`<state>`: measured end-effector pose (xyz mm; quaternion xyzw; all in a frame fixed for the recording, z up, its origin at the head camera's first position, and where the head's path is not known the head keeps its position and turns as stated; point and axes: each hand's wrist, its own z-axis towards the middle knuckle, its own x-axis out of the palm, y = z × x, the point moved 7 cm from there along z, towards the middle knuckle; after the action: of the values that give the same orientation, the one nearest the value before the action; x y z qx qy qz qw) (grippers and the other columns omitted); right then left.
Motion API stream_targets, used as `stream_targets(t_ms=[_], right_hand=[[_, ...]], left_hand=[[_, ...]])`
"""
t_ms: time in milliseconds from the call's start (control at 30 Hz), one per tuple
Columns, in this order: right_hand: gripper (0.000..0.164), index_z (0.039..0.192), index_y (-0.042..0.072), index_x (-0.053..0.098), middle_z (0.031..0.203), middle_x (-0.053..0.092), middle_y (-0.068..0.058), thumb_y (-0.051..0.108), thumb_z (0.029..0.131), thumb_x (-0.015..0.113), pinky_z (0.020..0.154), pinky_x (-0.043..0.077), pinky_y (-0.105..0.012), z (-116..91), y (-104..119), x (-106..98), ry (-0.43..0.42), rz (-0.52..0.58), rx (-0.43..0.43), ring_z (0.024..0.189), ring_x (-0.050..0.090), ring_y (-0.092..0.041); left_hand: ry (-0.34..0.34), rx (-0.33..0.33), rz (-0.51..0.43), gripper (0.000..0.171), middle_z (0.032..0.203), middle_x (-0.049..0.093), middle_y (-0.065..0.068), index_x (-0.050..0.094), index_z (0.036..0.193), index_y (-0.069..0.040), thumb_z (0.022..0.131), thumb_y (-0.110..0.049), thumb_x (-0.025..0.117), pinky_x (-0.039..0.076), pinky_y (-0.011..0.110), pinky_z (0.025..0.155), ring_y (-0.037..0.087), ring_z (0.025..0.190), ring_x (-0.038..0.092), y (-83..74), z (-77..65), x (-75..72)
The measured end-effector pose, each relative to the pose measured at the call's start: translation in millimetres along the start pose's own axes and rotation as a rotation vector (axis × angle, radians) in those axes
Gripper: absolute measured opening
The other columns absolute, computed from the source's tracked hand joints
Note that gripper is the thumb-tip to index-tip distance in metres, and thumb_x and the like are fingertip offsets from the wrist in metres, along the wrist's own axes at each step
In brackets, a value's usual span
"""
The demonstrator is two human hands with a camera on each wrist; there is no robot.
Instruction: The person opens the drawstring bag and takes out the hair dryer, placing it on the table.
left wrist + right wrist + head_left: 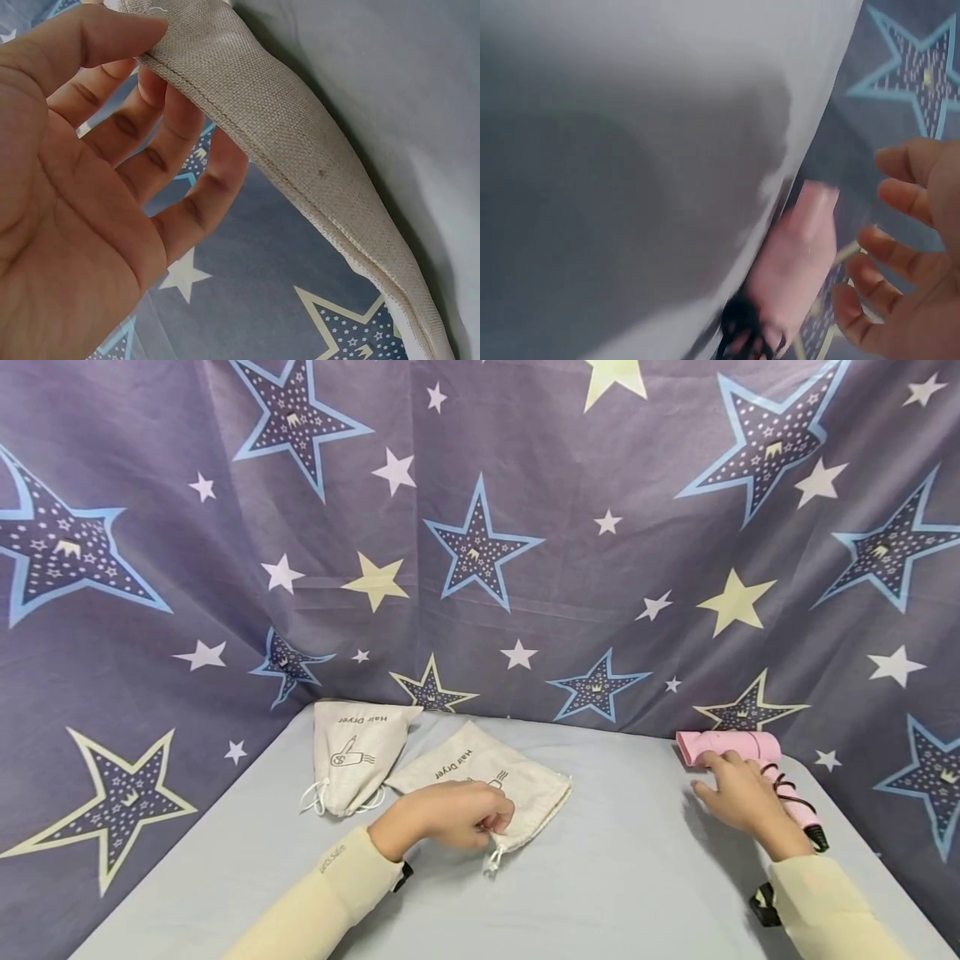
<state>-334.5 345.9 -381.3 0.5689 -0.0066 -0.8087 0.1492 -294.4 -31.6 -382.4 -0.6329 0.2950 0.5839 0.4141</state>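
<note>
Two cream cloth drawstring bags printed "Hair Dryer" lie on the table. My left hand (pixel 467 814) pinches the edge of the nearer bag (pixel 517 785), close to its knotted cord; the left wrist view has thumb and fingertips on the hem of that bag (pixel 262 105). Over at the right, a pink hair dryer (pixel 731 745) lies with its black cord wound round the handle. My right hand (pixel 738 793) hovers by the dryer. In the right wrist view its fingers (pixel 900 259) are loosely bent and apart from the blurred hair dryer (pixel 795 255).
The other drawstring bag (pixel 363 752) lies at the back left, its white cords toward me. A pale grey-blue cloth covers the table (pixel 600 877). A star-patterned curtain (pixel 525 468) hangs behind and along both sides.
</note>
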Motion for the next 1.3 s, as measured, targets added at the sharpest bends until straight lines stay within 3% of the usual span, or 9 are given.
stream_targets(t_ms=[267,500,700,1033,1300], right_hand=[[0.030,0.117,0.010,0.064,0.115,0.060,-0.027,0.023,0.090,0.070,0.070,0.047,-0.066,13,48,21,0.028,0.023,-0.069,0.094,0.058,-0.050],[0.032,0.120,0.009,0.065,0.114,0.064,-0.023,0.022,0.091,0.070,0.084,0.047,-0.066,24,85,31,0.025,0.027,-0.136,0.101,0.060,-0.050],[0.034,0.123,0.009,0.064,0.118,0.064,-0.022,0.024,0.093,0.069,0.081,0.049,-0.065,31,112,45,0.069,0.045,-0.165,0.101,0.061,-0.049],[0.048,0.136,0.007,0.058,0.125,0.062,-0.022,0.033,0.096,0.066,0.088,0.047,-0.066,41,147,65,0.127,0.155,-0.237,0.107,0.060,-0.049],[0.053,0.135,0.010,0.058,0.116,0.062,-0.015,0.040,0.093,0.070,0.087,0.047,-0.059,46,170,76,0.198,0.207,-0.308,0.099,0.057,-0.035]], left_hand=[[-0.004,0.014,-0.002,0.022,0.076,0.054,-0.008,0.057,0.079,-0.022,0.074,-0.003,0.067,0.039,0.020,0.065,0.003,0.071,0.048,-1.2,1.4,2.2],[0.000,0.000,0.008,0.022,0.076,0.052,-0.011,0.057,0.079,-0.022,0.075,-0.003,0.066,0.040,0.020,0.066,0.003,0.072,0.048,0.6,1.9,3.4],[0.001,-0.005,0.011,0.022,0.077,0.052,-0.011,0.057,0.080,-0.023,0.075,-0.004,0.066,0.040,0.020,0.066,0.003,0.073,0.048,0.2,1.5,3.7],[0.008,-0.009,0.001,0.025,0.079,0.054,-0.010,0.057,0.081,-0.024,0.076,-0.002,0.068,0.041,0.018,0.064,0.001,0.074,0.049,-1.1,2.0,6.5],[0.032,-0.011,0.035,0.026,0.081,0.052,-0.012,0.058,0.082,-0.023,0.077,-0.004,0.074,0.041,0.020,0.064,0.002,0.077,0.049,-6.6,2.9,11.3]])
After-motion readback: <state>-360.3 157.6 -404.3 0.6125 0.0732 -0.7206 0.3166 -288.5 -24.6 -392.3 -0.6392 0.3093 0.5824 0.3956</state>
